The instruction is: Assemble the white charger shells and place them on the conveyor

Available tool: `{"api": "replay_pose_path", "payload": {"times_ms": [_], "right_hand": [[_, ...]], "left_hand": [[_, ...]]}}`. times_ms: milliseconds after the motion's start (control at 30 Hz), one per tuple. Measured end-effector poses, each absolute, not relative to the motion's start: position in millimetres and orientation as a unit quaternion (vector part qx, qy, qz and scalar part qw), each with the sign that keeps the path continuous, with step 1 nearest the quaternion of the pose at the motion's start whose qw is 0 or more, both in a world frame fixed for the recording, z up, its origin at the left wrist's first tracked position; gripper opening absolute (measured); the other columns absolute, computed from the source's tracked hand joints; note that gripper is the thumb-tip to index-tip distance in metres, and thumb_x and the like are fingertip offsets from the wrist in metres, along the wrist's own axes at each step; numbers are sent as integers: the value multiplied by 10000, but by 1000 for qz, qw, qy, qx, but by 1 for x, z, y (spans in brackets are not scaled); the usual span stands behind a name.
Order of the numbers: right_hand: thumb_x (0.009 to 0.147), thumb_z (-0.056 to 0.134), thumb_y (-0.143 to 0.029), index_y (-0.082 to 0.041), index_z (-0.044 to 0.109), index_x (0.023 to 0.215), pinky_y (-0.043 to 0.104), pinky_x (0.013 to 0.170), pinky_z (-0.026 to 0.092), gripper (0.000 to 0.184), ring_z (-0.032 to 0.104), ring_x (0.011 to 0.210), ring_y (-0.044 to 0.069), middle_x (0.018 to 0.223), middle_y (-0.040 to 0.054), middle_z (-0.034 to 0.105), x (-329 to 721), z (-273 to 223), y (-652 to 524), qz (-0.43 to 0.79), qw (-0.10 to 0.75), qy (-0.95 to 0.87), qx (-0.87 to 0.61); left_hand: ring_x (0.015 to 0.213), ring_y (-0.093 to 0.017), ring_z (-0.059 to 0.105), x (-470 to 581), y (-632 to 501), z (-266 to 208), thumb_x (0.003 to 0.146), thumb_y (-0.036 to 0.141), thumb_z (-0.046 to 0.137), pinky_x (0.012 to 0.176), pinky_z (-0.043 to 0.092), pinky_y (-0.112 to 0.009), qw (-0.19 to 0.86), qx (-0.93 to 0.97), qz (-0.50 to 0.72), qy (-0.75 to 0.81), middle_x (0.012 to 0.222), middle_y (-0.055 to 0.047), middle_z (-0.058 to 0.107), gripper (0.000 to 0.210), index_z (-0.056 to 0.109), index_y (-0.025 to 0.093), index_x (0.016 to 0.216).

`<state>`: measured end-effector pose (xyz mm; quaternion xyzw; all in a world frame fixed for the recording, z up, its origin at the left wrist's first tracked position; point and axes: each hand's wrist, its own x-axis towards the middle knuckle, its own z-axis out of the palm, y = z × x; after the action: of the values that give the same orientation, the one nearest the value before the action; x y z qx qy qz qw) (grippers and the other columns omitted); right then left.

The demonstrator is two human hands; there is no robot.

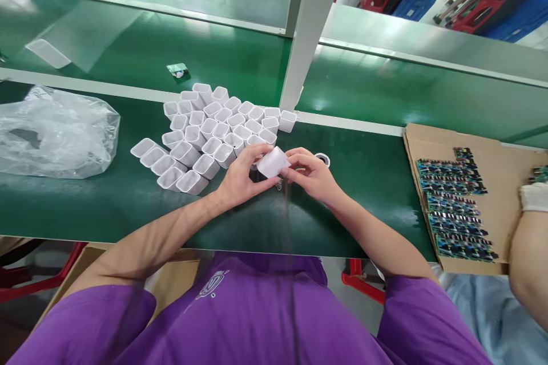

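Note:
Between my two hands a white plastic housing [273,163] is held tilted, a little above the green bench. My left hand [244,175] grips its left side, thumb below and fingers over the top. The fingertips of my right hand [311,172] pinch its right end. Many similar white open-topped housings [213,127] stand in a tight cluster just beyond and left of my left hand. A round white ring-shaped piece [323,158] with a dark centre lies past my right hand. Under the held housing is a small shiny bit [279,184], too small to name.
A clear plastic bag [60,131] lies on the left of the bench [94,205]. To the right, a cardboard sheet [492,182] bears rows of circuit boards [458,205], with a co-worker's arm [531,256] beside it. A white post [310,28] rises behind the housings.

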<state>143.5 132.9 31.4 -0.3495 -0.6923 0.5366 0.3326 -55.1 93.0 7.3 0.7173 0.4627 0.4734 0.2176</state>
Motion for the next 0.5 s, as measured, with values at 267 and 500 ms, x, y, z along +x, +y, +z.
{"api": "replay_pose_path", "payload": {"times_ms": [267, 500], "right_hand": [[921, 549, -270, -199, 667, 1003, 282, 682, 536, 161, 638, 721, 142, 907, 48, 690, 162, 5, 127, 319, 256, -827, -385], [969, 490, -210, -161, 691, 898, 279, 692, 469, 219, 599, 764, 170, 865, 57, 689, 156, -3, 119, 34, 150, -937, -315]], "left_hand": [[1078, -205, 594, -66, 100, 8, 789, 296, 671, 697, 573, -243, 270, 633, 521, 506, 1253, -92, 543, 475, 523, 254, 1239], [1013, -180, 613, -64, 101, 6, 776, 290, 690, 715, 563, -248, 345, 611, 529, 477, 1217, -80, 572, 486, 508, 245, 1224]]}}
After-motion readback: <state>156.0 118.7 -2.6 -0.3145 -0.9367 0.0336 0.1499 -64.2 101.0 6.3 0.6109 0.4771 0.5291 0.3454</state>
